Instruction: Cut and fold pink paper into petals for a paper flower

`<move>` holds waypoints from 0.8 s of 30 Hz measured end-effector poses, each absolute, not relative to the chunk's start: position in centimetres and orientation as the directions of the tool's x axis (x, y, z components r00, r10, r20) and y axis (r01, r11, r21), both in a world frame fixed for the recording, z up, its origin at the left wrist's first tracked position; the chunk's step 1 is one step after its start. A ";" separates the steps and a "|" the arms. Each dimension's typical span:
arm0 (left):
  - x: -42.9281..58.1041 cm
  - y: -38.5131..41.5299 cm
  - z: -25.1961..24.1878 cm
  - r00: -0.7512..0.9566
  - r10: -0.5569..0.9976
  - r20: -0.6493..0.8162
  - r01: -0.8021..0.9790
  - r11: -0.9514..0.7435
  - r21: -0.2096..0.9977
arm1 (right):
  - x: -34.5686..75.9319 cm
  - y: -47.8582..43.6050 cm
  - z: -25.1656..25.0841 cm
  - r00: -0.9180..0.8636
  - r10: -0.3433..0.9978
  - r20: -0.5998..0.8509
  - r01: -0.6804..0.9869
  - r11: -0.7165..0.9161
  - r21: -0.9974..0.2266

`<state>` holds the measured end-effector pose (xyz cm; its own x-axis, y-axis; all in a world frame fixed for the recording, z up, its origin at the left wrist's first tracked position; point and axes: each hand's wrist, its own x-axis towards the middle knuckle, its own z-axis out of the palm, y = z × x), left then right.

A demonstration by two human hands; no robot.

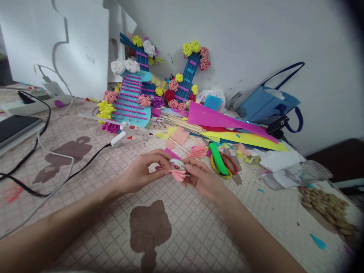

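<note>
Near the middle of the table, my left hand (146, 167) pinches the left side of a small piece of folded pink paper (179, 175) between thumb and fingers. Closed around its right side is my right hand (200, 176). A white ring that looks like a tape roll (176, 164) sits between the fingertips, just above the pink paper; which hand bears it I cannot tell. Beyond my hands lies another pleated pink paper piece (198, 150). Scissors with red and yellow handles (229, 163) and a green cutter (217, 157) rest to the right.
A white glue gun (127, 132) with a black cord lies at the left. Decorated turquoise board (132, 98), wooden sticks (182, 124) and a magenta sheet (224, 119) stand or lie behind. To the right are a clear plastic piece (298, 176), peanuts (327, 206) and a blue bag (264, 102).
</note>
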<state>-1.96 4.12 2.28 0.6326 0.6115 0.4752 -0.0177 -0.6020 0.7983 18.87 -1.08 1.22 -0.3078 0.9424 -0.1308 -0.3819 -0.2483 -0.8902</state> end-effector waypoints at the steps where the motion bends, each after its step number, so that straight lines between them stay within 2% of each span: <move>1: -2.0 4.0 2.4 0.634 0.600 0.487 -0.002 -0.628 0.778 | 18.9 -1.1 1.1 -0.309 0.942 -0.133 -0.377 -0.249 -0.892; 5: -2.2 3.7 2.6 0.629 0.575 0.523 0.006 -0.676 0.737 | 18.9 -1.0 1.1 -0.324 0.939 -0.116 -0.391 -0.245 -0.887; 13: -2.2 4.1 2.3 0.617 0.608 0.499 -0.039 -0.610 0.791 | 19.0 -1.0 1.3 -0.321 0.939 -0.122 -0.418 -0.257 -0.871; 19: -2.2 3.9 2.2 0.613 0.596 0.519 -0.030 -0.639 0.769 | 18.8 -1.1 0.8 -0.302 0.946 -0.117 -0.421 -0.243 -0.874; 24: -2.3 3.8 2.0 0.634 0.585 0.506 -0.021 -0.640 0.768 | 18.8 -1.1 1.0 -0.273 0.960 -0.057 -0.325 -0.148 -0.934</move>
